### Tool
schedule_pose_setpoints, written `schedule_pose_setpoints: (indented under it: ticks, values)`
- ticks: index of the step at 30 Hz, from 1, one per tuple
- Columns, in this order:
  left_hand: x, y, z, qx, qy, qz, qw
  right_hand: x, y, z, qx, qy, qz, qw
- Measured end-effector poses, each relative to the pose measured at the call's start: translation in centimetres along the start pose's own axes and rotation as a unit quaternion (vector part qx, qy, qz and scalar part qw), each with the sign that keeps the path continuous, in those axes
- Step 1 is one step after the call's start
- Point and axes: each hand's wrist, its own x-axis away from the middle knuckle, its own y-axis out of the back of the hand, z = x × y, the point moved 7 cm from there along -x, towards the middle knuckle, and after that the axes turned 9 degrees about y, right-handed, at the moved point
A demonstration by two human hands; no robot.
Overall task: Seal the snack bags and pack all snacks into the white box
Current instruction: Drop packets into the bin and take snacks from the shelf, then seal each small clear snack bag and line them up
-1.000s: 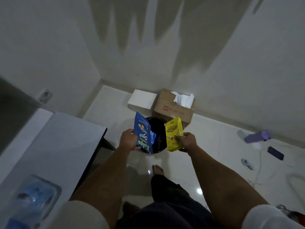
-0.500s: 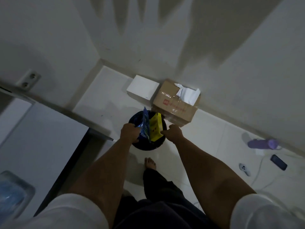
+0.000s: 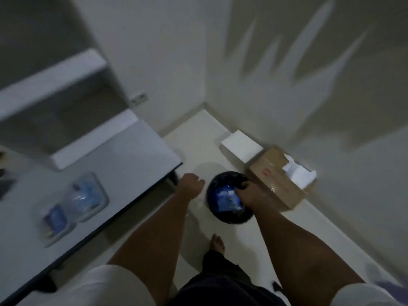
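A blue snack bag [image 3: 224,198] lies inside a round black bin [image 3: 229,218] on the floor. My right hand [image 3: 250,195] reaches down into the bin, its fingers against the bag's right side; motion blur hides whether it grips anything. The yellow snack bag is not visible. My left hand [image 3: 191,186] hangs left of the bin, fingers curled, with nothing in it. A white box [image 3: 240,146] stands closed on the floor beyond the bin, by the wall.
A brown cardboard box [image 3: 276,184] with white paper sticking out sits right of the bin, against the wall. A grey table [image 3: 123,168] at the left carries a clear plastic container [image 3: 75,202] with blue contents. My bare foot [image 3: 217,242] stands near the bin.
Both bags went down into the bin. My left hand let go of the blue bag and pulled away left. My right hand pushed into the bin; the yellow bag dropped from sight. The camera swung left.
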Motion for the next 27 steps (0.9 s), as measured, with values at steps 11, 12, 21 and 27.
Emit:
schedule_pose_setpoints:
  ticks: [11, 12, 21, 27]
  values:
    - [10.0, 19.5, 25.9, 0.125, 0.034, -0.153, 0.98, 10.7, -18.8, 19.9, 0.081, 0.194, 0.028, 0.977]
    - [10.7, 21.1, 28.9, 0.131, 0.045, -0.168, 0.976, 12.2, -21.0, 21.7, 0.082, 0.214, 0.04, 0.973]
    - [18.0, 33.1, 50.8, 0.243, 0.108, -0.287, 0.92, 20.8, -36.0, 35.2, 0.07, 0.312, 0.088, 0.943]
    - [17.2, 38.1, 55.8, 0.276, 0.116, -0.304, 0.905, 21.8, -43.0, 42.2, 0.077, 0.347, 0.126, 0.926]
